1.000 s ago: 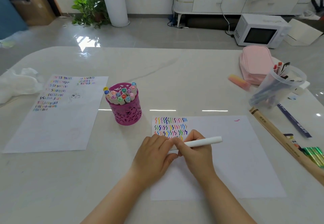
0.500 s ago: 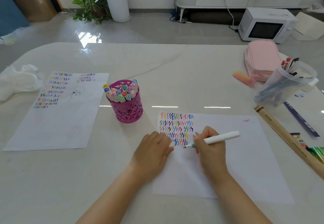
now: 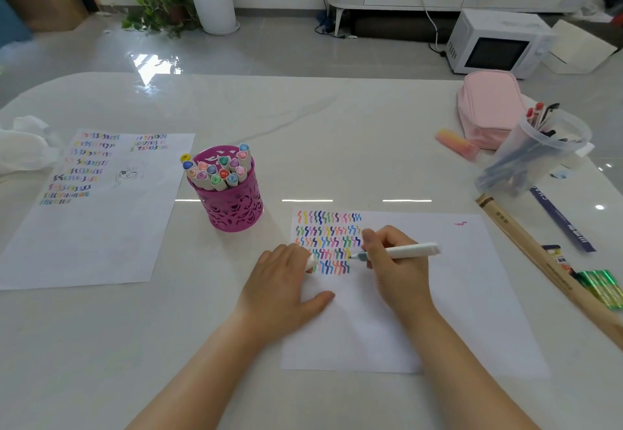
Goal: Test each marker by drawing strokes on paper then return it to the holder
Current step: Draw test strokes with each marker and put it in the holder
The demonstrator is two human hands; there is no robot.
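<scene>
A white sheet of paper (image 3: 421, 295) lies in front of me, with rows of coloured squiggles in its top-left corner. My right hand (image 3: 391, 268) grips a white marker (image 3: 408, 250), whose tip touches the paper at the right end of the fourth row. My left hand (image 3: 283, 281) rests on the paper's left edge and holds the marker's white cap (image 3: 310, 262) in its fingers. A magenta cut-out holder (image 3: 232, 200) full of capped markers stands up and to the left of the paper.
A second sheet (image 3: 91, 207) with squiggles lies at the left, a crumpled white bag (image 3: 23, 146) beyond it. At the right are a pink pencil case (image 3: 488, 106), a tilted clear cup of pens (image 3: 536, 153), a long wooden ruler (image 3: 539, 261) and green pens (image 3: 603, 288).
My hands parted and the cap came off into my left hand. My right hand brought the bare tip down onto the paper beside the squiggle rows.
</scene>
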